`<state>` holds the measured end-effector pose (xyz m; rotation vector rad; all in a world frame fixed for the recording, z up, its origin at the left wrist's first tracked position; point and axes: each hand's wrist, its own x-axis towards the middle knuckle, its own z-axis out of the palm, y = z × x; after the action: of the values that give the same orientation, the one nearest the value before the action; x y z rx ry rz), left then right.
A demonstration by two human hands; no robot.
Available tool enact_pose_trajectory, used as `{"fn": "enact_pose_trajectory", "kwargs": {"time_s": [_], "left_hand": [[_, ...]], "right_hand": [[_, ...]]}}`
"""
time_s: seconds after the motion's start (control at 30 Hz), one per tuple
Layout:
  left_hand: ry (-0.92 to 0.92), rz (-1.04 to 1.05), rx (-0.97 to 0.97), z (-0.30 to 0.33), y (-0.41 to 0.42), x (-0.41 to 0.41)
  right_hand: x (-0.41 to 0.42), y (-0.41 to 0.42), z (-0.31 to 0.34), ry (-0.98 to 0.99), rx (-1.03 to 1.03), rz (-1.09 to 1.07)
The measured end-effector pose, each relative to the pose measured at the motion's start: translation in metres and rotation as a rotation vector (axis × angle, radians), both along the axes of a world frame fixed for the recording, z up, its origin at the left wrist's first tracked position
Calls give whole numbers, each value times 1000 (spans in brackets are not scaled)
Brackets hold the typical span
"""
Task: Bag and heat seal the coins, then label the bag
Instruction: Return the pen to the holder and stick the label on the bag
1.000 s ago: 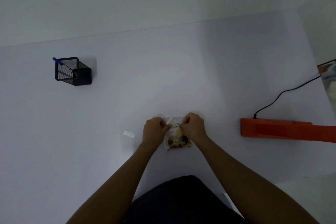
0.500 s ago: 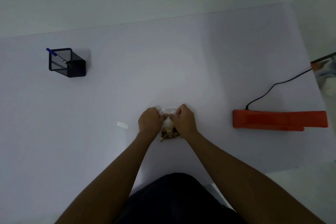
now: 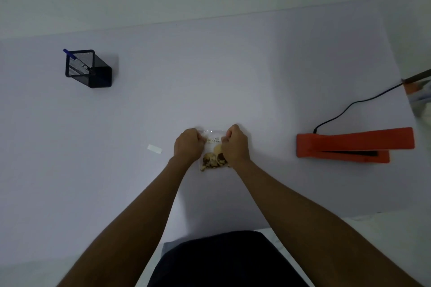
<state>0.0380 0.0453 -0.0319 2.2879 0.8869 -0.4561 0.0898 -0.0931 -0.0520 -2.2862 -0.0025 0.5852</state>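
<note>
White table (image 3: 233, 72) against a pale wall; a clear bag (image 3: 213, 141) holding coins (image 3: 213, 159) lies near its front edge. Left hand (image 3: 189, 145) and right hand (image 3: 235, 144) are each curled with fingers pinching the bag's top corners, coins gathered at its lower end. Left of the bag lies a small white label (image 3: 154, 148), far left a black mesh pen holder (image 3: 89, 69), right an orange sealer (image 3: 349, 148) with black cord (image 3: 349, 106).

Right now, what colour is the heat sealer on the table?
Orange heat sealer, clearest in the head view.
</note>
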Motion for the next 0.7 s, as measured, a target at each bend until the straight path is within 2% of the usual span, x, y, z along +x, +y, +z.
{"fn": "enact_pose_trajectory", "kwargs": {"time_s": [0.23,0.4,0.7], "left_hand": [[-15,-59,102,-4,-9,-4],[-67,-9,64,-2,-12,-6],[-28,-4,-69,3,0,-6]], "right_hand": [[-2,3,5,59,61,12],[0,5,6,55,11,-2],[0,1,14,-3,47,-133]]}}
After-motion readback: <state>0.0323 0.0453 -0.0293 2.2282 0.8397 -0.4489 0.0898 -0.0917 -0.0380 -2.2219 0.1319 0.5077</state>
